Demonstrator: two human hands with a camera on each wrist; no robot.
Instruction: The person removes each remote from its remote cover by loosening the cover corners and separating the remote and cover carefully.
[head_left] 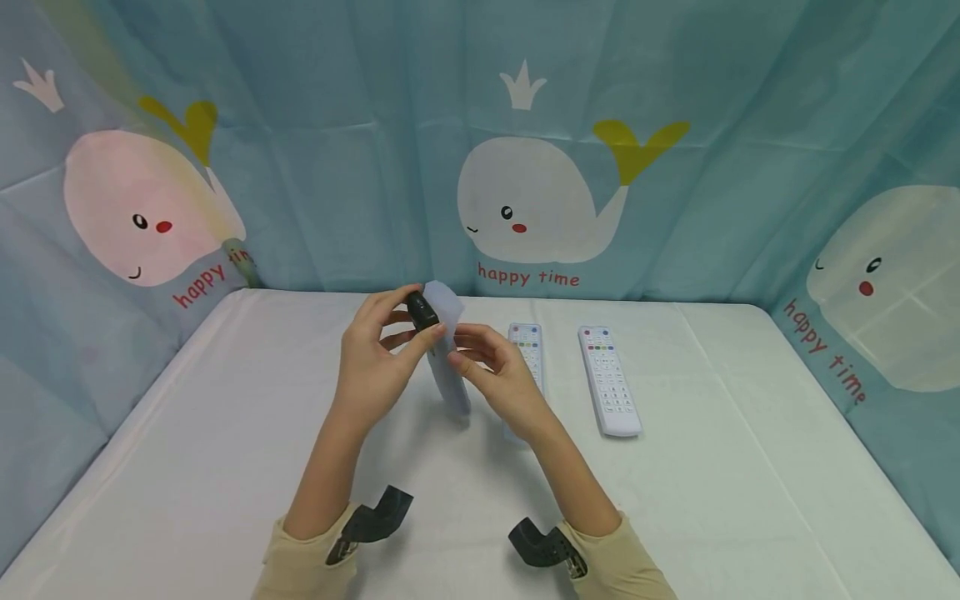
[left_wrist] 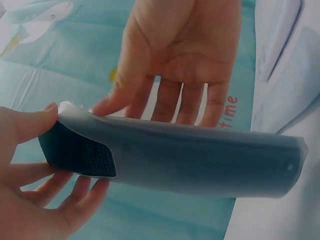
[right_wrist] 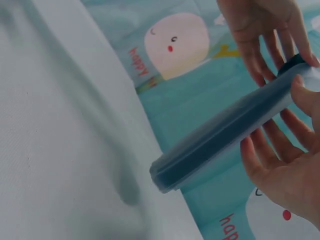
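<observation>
A black remote control (head_left: 422, 310) sits mostly inside a translucent plastic sleeve (head_left: 448, 379), held up tilted above the table. Only its black end sticks out of the sleeve's mouth. My left hand (head_left: 371, 354) pinches that bare end, thumb on one side and fingers on the other, also seen in the left wrist view with the remote (left_wrist: 75, 150). With thumb and fingers, my right hand (head_left: 510, 383) holds the sleeve near its mouth. In the right wrist view the sleeve (right_wrist: 215, 142) points away from both hands, its closed far end free.
Two white remote controls lie on the white table (head_left: 225, 467). The nearer-to-hand one (head_left: 527, 342) is partly hidden behind my right hand; the other remote (head_left: 611, 383) lies farther right. A blue curtain (head_left: 360, 200) with whale prints stands along the table's back and sides.
</observation>
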